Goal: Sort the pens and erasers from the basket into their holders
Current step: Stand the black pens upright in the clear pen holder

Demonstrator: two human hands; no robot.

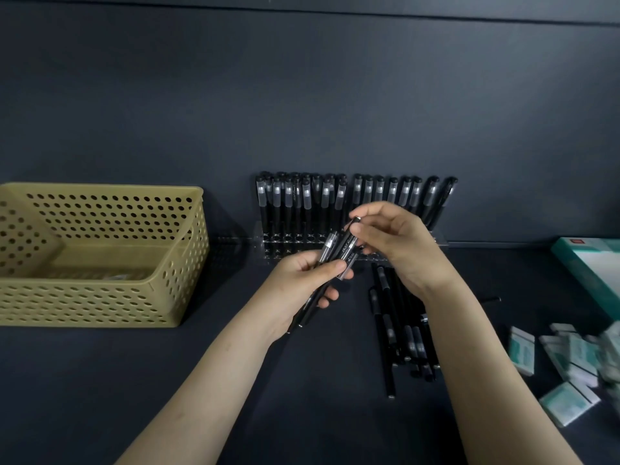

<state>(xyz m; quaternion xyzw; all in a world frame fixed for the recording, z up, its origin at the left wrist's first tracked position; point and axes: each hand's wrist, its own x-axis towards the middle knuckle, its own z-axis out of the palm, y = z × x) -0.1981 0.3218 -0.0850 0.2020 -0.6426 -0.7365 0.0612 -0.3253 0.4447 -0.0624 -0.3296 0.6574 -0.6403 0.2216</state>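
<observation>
My left hand (pixel 300 283) grips a small bunch of black pens (pixel 330 255), caps pointing up and away. My right hand (pixel 399 243) pinches the capped end of one pen (pixel 355 222) from that bunch, just above my left hand. Behind both hands a clear pen holder (pixel 268 245) stands against the wall with several black pens (pixel 302 199) upright in it. More loose black pens (pixel 392 330) lie on the table under my right forearm. Wrapped white-and-green erasers (pixel 570 364) lie scattered at the right.
A tan perforated basket (pixel 100 297) stands at the left, with only a small item visible on its floor. A teal and white box (pixel 590 266) lies at the far right edge. The table and wall are dark.
</observation>
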